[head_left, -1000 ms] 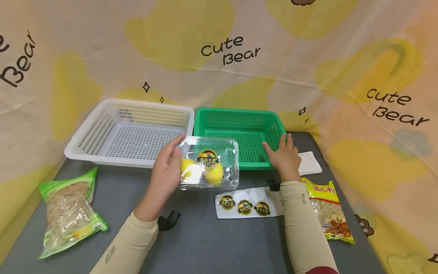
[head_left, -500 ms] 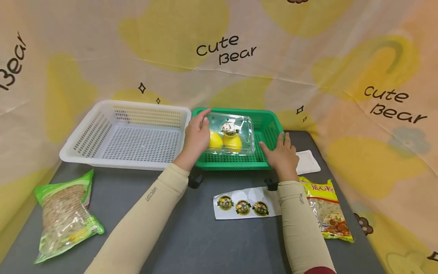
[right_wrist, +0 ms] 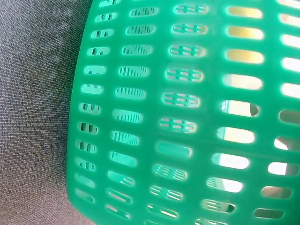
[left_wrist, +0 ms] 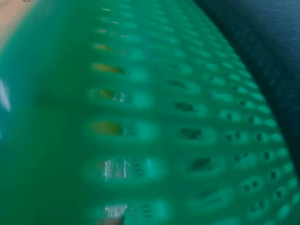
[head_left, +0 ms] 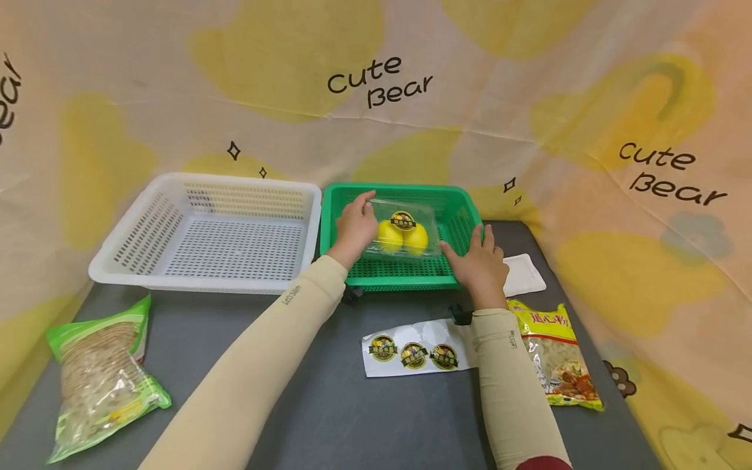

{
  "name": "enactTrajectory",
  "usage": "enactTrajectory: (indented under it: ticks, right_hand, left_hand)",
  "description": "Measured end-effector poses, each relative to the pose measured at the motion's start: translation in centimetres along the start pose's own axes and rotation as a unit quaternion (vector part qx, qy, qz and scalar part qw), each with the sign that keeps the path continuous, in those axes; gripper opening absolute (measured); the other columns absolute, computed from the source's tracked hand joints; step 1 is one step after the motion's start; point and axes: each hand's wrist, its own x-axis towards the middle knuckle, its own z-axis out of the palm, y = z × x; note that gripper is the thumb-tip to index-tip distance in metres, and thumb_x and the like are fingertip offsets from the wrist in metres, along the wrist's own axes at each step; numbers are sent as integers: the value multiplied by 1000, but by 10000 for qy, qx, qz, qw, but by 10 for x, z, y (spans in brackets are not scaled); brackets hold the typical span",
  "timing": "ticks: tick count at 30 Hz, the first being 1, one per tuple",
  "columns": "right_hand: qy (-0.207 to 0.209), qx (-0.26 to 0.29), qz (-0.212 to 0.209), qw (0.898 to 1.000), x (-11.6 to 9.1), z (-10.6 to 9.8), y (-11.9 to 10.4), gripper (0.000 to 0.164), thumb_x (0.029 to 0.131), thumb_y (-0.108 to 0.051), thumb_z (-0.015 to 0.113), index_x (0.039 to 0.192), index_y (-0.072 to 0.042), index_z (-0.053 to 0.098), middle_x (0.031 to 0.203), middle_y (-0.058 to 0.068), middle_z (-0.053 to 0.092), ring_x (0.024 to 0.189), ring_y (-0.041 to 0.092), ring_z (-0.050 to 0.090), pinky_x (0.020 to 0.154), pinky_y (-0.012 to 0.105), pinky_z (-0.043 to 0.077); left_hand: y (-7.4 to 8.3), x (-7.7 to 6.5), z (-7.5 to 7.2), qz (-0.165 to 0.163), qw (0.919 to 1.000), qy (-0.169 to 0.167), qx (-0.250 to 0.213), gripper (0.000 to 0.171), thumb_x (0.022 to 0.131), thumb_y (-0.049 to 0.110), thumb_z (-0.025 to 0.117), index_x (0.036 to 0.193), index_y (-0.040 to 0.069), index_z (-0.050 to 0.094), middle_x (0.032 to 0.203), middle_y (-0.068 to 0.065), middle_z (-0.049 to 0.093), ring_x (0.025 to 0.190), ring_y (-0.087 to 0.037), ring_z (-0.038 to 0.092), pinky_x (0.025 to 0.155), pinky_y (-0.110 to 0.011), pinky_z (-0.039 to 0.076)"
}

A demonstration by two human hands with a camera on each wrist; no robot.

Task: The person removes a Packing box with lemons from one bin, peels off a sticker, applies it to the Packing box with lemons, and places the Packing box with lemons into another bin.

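My left hand [head_left: 355, 227] holds the left edge of a clear plastic fruit box [head_left: 433, 225], inside the green basket [head_left: 390, 282]. Two yellow fruits [head_left: 416, 239] lie in the box, and a round dark label [head_left: 403, 220] is on its lid. My right hand [head_left: 483, 264] rests at the basket's front right corner, fingers spread, thumb on the inner side of the rim. Both wrist views mostly show the basket's slotted wall [left_wrist: 154, 112], with neither hand's grip clear there; yellow shows through some slots.
A white basket [head_left: 200, 282] stands left of the green one. A bag of round brown slices [head_left: 106, 378] lies front left. A sheet of round stickers [head_left: 414, 352], a yellow food bag [head_left: 558, 352] and a folded white cloth [head_left: 523, 274] lie to the right. Patterned fabric [head_left: 282, 78] hangs behind.
My left hand has carried the fruit box forward and right from above the table into the green basket, where it sits lower now. The right hand has stayed at the basket's corner.
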Motion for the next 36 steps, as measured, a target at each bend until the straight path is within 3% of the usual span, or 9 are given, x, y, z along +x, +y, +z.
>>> enactTrajectory:
  ticks: [2,4,6,9,16,22,27,36]
  right_hand:
    - [-13,-7,15,10000,0,0,-1,110,97,-85,33,170,-12,-4,177,17,-6,149,57,23,106,75,34]
    - [-32,-17,33,10000,0,-1,-1,110,97,-85,33,170,-12,-4,177,17,-6,149,57,23,106,75,34]
    - [-30,-15,32,10000,0,-1,-1,110,97,-85,33,170,-12,-4,177,18,-6,150,57,22,106,75,33]
    - [9,-19,28,10000,0,-1,0,109,98,-84,33,170,-11,-3,177,18,-5,149,58,23,106,75,33]
    - [29,-38,45,10000,-1,-1,-3,108,99,-82,35,170,-10,-3,177,19,-3,149,58,23,105,75,34]
    - [49,-70,36,10000,0,-1,-4,107,99,-81,36,170,-10,-3,177,19,-3,149,58,23,105,75,34]
    - [62,-42,59,10000,0,-2,-3,107,100,-80,37,170,-10,-2,177,19,-2,149,58,23,106,76,33]
    - [65,-34,50,10000,1,0,-3,106,100,-80,37,170,-10,-2,177,18,-4,148,58,25,104,75,35]
  left_hand:
    - [-6,2,3,-169,9997,-118,-136,47,118,25,33,164,23,41,120,-15,63,69,-17,49,79,-36,47]
    - [-12,4,5,-381,9987,-234,-235,48,118,26,32,165,23,39,134,-14,63,52,-15,34,58,-32,38]
    - [-17,6,6,-455,9982,-296,-264,48,118,26,33,166,23,37,153,-12,54,49,-13,31,55,-29,36]
    - [-22,9,8,-478,9979,-375,-245,49,118,27,34,166,23,36,162,-10,46,47,-12,29,50,-27,35]
    - [-26,11,10,-740,9952,-507,-402,48,118,27,35,166,25,36,162,-13,47,46,-12,31,48,-27,35]
    - [-33,17,13,-957,9927,-680,-262,47,117,26,39,164,25,37,162,-13,46,48,-11,31,48,-27,35]
    - [-33,20,13,-1217,9880,-953,58,46,116,26,42,162,26,38,145,-16,58,49,-13,27,49,-29,33]
    - [-33,20,13,-1164,9868,-1039,436,47,116,26,43,163,26,35,96,-16,60,50,-16,31,54,-33,38]
